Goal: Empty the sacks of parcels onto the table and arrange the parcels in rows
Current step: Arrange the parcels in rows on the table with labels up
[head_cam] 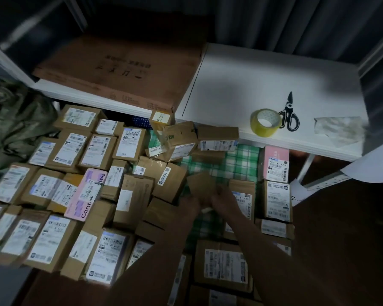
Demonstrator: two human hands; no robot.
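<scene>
- Holding a small brown box (200,184) above the checked cloth (241,160), we see both hands meet near centre; the frame is blurred there.
- Left hand (191,203) sits under and left of the box, right hand (221,198) at its right lower edge; fingers look wrapped on the box, but blur hides just how each one lies.
- Both forearms come in from the bottom edge, crossing over parcels.
- Parcels (75,195) fill the left half of the cloth in rough rows, labels up, edges touching, some overlapping; a pink box (86,195) lies tilted across them.
- A loose heap (179,140) sits at the far middle, boxes tipped against each other, just beside the white table's front edge.
- A right column of parcels (276,195), including a pink one at its far end, runs along the cloth's right edge.
- Open room: bare checked cloth between the heap, the left rows and the right column, straight under and beyond the held box.
- The white table (252,85) beyond is mostly bare; tape roll (265,122) and scissors (289,113) lie near its front edge, touching or nearly so, and a crumpled wrapper (338,129) lies to their right.
- A big flat carton (119,69) lies on a shelf at far left.
- A green sack (13,120) is bunched at the left edge, beside the parcel rows.
</scene>
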